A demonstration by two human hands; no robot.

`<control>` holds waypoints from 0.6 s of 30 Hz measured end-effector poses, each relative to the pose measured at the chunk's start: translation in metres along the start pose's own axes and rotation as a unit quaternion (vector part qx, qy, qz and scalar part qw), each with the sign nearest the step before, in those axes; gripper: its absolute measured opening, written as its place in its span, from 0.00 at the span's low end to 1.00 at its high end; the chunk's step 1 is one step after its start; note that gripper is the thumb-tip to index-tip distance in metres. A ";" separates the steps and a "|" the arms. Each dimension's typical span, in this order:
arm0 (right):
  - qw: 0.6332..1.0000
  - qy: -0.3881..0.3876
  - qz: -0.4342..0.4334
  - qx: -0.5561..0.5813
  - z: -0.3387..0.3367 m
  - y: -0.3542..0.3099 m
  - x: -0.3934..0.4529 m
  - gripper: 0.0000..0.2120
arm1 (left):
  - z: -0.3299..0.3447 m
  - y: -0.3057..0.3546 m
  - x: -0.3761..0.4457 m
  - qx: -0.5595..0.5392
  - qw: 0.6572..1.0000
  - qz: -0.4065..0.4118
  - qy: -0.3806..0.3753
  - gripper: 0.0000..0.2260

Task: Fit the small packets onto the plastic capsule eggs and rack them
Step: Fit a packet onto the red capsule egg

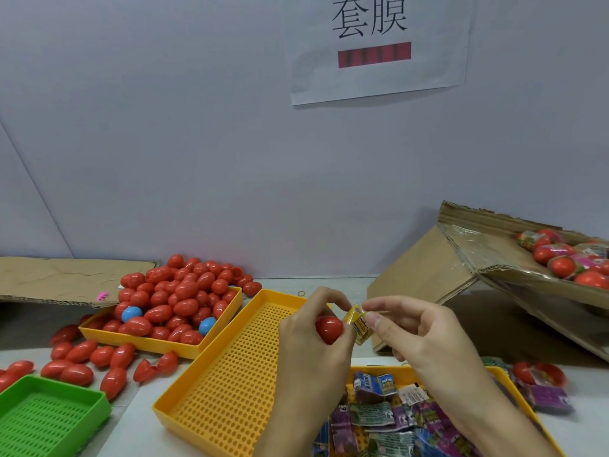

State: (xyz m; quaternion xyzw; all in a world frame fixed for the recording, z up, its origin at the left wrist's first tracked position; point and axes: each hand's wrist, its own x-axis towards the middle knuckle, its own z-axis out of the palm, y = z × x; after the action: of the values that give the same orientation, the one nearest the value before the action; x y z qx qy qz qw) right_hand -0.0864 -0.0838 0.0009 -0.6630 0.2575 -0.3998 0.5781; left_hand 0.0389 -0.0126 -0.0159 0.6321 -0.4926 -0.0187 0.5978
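Red plastic showed between the fingers of the left hand [309,338], which was curled round a single capsule egg [329,328] above the near-right part of the empty yellow rack [230,364]. The right hand [418,334] pinched a small yellow packet [357,324] just beside the egg, its open end apparently turned toward it, presumably so the sleeve could slide straight on; from where I stood the packet's mouth was hard to make out. Both hands hovered over the rack, likely so the finished egg could drop in with little travel. Left of the rack a tray heaped with red eggs [171,308] sat within reach, loose ones spilling around it. To the rack's right lay the tray of flat packets [395,413], directly under the right wrist. Beyond the rack's far-right corner a tilted cardboard box [438,268] held wrapped eggs.
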 end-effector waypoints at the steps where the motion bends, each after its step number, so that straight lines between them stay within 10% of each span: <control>1: 1.000 -0.003 -0.001 -0.004 0.000 0.000 0.000 0.11 | 0.000 0.000 0.000 -0.001 1.000 -0.001 0.000 0.13; 18: 0.996 -0.051 0.075 -0.018 -0.009 0.005 0.003 0.08 | -0.001 0.001 -0.002 0.021 0.997 -0.014 -0.075 0.13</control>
State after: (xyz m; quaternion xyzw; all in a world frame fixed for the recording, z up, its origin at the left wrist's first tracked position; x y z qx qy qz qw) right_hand -0.0911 -0.0921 -0.0033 -0.6716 0.2840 -0.3160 0.6070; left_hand 0.0375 -0.0100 -0.0159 0.6484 -0.5271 -0.0644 0.5455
